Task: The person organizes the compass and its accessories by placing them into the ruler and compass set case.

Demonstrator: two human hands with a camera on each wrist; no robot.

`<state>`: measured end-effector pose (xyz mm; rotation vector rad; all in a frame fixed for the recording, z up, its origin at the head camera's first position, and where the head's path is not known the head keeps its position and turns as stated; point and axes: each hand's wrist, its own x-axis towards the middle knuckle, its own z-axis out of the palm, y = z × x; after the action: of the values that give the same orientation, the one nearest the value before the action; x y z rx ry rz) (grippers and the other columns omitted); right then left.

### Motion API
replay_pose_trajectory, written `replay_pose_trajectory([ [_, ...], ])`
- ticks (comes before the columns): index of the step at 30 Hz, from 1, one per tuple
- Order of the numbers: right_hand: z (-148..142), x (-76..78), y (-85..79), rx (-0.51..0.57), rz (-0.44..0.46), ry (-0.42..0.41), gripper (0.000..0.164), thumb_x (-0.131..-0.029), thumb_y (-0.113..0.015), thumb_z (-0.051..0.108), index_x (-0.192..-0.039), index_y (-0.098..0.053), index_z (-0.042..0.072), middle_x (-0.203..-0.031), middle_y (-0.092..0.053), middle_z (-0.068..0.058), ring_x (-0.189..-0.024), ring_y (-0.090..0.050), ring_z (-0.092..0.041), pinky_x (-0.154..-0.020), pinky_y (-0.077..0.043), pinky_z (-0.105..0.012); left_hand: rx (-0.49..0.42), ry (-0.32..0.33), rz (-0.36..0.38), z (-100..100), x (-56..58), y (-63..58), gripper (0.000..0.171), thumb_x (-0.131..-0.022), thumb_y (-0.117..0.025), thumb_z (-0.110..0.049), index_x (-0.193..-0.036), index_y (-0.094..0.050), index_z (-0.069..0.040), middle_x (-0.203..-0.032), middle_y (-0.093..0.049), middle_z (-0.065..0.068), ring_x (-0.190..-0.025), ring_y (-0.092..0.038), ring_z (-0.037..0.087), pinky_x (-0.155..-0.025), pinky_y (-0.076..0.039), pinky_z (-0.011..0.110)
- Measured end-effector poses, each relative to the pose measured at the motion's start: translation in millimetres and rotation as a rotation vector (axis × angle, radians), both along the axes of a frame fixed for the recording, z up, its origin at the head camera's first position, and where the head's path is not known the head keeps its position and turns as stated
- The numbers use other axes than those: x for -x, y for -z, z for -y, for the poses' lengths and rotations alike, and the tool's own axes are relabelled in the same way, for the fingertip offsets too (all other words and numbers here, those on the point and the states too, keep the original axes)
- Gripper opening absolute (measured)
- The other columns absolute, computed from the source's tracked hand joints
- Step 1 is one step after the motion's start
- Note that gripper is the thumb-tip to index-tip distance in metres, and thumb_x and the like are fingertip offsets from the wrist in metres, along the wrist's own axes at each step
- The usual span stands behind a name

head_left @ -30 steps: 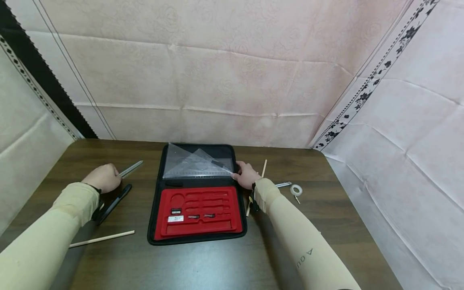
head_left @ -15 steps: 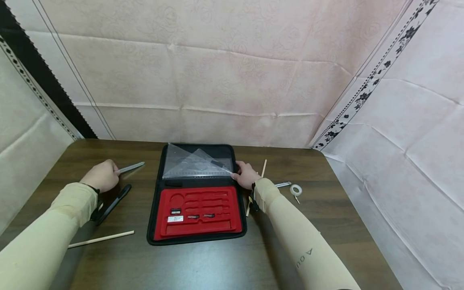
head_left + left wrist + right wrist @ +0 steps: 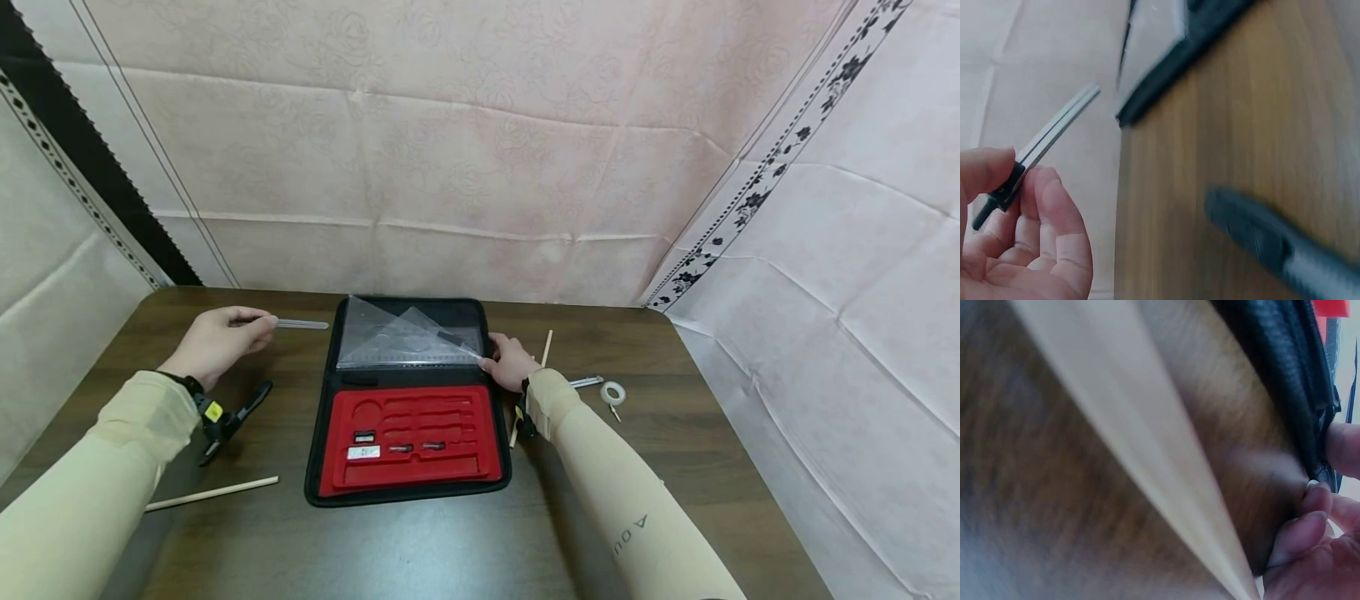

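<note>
Drawing compass (image 3: 1057, 128) is up in the left hand (image 3: 225, 337), thumb and fingers pinching it by the black hinge end, legs folded together and pointing toward the open black case (image 3: 314, 479), just short of its far half. Right hand (image 3: 512, 363) is pinching the case's right edge, so imo that one's on steadying duty. Far half of the case has clear set squares (image 3: 390, 346), near half is a red molded insert (image 3: 487, 417) with a few small bits in it.

For handling the compass, I'd say that hinge grip is the right one: stay off the legs so they don't splay, and treat the tip as sharp, tho I can't make out the needle. Slow is better tbh. Hold it fairly level near the plastic, and don't tug with the right or the case could skid on the tabletop (image 3: 360, 550). Also mind what looks like a box cutter (image 3: 1266, 240) near the left wrist
</note>
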<state>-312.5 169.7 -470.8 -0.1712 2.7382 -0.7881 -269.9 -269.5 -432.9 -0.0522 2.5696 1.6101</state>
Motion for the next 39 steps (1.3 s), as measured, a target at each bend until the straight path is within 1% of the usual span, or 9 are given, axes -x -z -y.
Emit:
replay_pose_trajectory([
  [4, 0, 0.2, 0.4, -0.006, -0.008, -0.003, 0.061, -0.099, -0.056, 0.03, -0.15, -0.029, 0.011, -0.12, -0.051, -0.016, -0.106, -0.053, -0.026, -0.094, -0.042, -0.041, -0.153, -0.018, -0.014, -6, 0.0, -2.2, 0.058, -0.094, -0.06, -0.04, -0.131, -0.047, 0.003, -0.119, -0.055, 0.012, -0.096, -0.06, 0.004, -0.086, -0.05, 0.027],
  [11, 2, -0.9, -0.1, -0.005, -0.009, -0.003, 0.062, -0.099, -0.056, 0.03, -0.151, -0.029, 0.011, -0.121, -0.051, -0.016, -0.108, -0.054, -0.027, -0.094, -0.042, -0.041, -0.359, -0.056, -0.099, -16, -0.3, -1.7, 0.033, -0.097, -0.06, -0.018, -0.121, -0.048, 0.001, -0.109, -0.055, 0.011, -0.093, -0.065, 0.008, -0.083, -0.051, 0.028],
  [16, 2, -0.6, -0.4, -0.007, -0.004, -0.01, 0.062, -0.099, -0.056, 0.031, -0.151, -0.029, 0.011, -0.122, -0.051, -0.016, -0.109, -0.053, -0.027, -0.095, -0.042, -0.041, -0.388, -0.09, -0.181, -26, 1.1, -2.3, 0.028, -0.096, -0.059, -0.008, -0.119, -0.046, 0.001, -0.101, -0.059, 0.008, -0.085, -0.067, 0.01, -0.079, -0.052, 0.028],
  [20, 2, -0.2, -1.6, -0.009, 0.002, -0.012, 0.062, -0.099, -0.055, 0.031, -0.151, -0.028, 0.011, -0.123, -0.051, -0.016, -0.11, -0.053, -0.026, -0.095, -0.042, -0.042, -0.226, -0.094, -0.227, -40, 0.2, -4.3, 0.037, -0.096, -0.059, -0.013, -0.125, -0.045, 0.006, -0.104, -0.058, 0.01, -0.086, -0.063, 0.006, -0.075, -0.052, 0.021],
  [23, 1, -0.5, -2.6, -0.005, 0.007, -0.008, 0.062, -0.099, -0.055, 0.03, -0.151, -0.028, 0.011, -0.123, -0.05, -0.016, -0.111, -0.053, -0.027, -0.095, -0.042, -0.042, -0.012, -0.031, -0.288, -58, -0.9, -2.7, 0.035, -0.094, -0.061, -0.013, -0.122, -0.053, 0.006, -0.104, -0.06, 0.013, -0.087, -0.06, 0.011, -0.072, -0.05, 0.021],
  [27, 0, -1.3, -3.2, -0.001, 0.008, 0.002, 0.062, -0.099, -0.056, 0.03, -0.151, -0.028, 0.011, -0.123, -0.05, -0.016, -0.11, -0.053, -0.027, -0.095, -0.042, -0.042, 0.271, 0.174, -0.379, -95, -7.6, 2.0, 0.028, -0.087, -0.064, -0.008, -0.114, -0.064, 0.0, -0.1, -0.064, 0.013, -0.087, -0.061, 0.02, -0.075, -0.05, 0.032],
  [30, 0, -1.3, -2.7, -0.002, -0.002, 0.001, 0.062, -0.099, -0.056, 0.029, -0.151, -0.029, 0.01, -0.121, -0.051, -0.016, -0.109, -0.053, -0.028, -0.094, -0.042, -0.042, 0.424, 0.35, -0.407, -128, -17.0, 4.4, 0.031, -0.085, -0.066, -0.008, -0.116, -0.066, -0.004, -0.101, -0.064, 0.008, -0.088, -0.06, 0.019, -0.078, -0.051, 0.039],
  [33, 1, -1.0, -2.0, -0.003, -0.01, -0.005, 0.061, -0.099, -0.056, 0.029, -0.15, -0.029, 0.009, -0.119, -0.051, -0.016, -0.108, -0.054, -0.028, -0.094, -0.042, -0.042, 0.518, 0.457, -0.403, -158, -24.9, 5.2, 0.031, -0.086, -0.068, -0.01, -0.117, -0.068, -0.006, -0.102, -0.064, 0.004, -0.088, -0.059, 0.015, -0.081, -0.051, 0.038],
  [39, 1, -1.3, -1.4, -0.008, -0.004, -0.001, 0.061, -0.099, -0.055, 0.03, -0.151, -0.029, 0.011, -0.121, -0.05, -0.016, -0.109, -0.054, -0.027, -0.095, -0.042, -0.041, 0.599, 0.571, -0.346, -202, -32.9, 5.4, 0.028, -0.088, -0.068, -0.011, -0.116, -0.07, -0.01, -0.103, -0.064, 0.0, -0.085, -0.057, 0.011, -0.08, -0.049, 0.033],
])
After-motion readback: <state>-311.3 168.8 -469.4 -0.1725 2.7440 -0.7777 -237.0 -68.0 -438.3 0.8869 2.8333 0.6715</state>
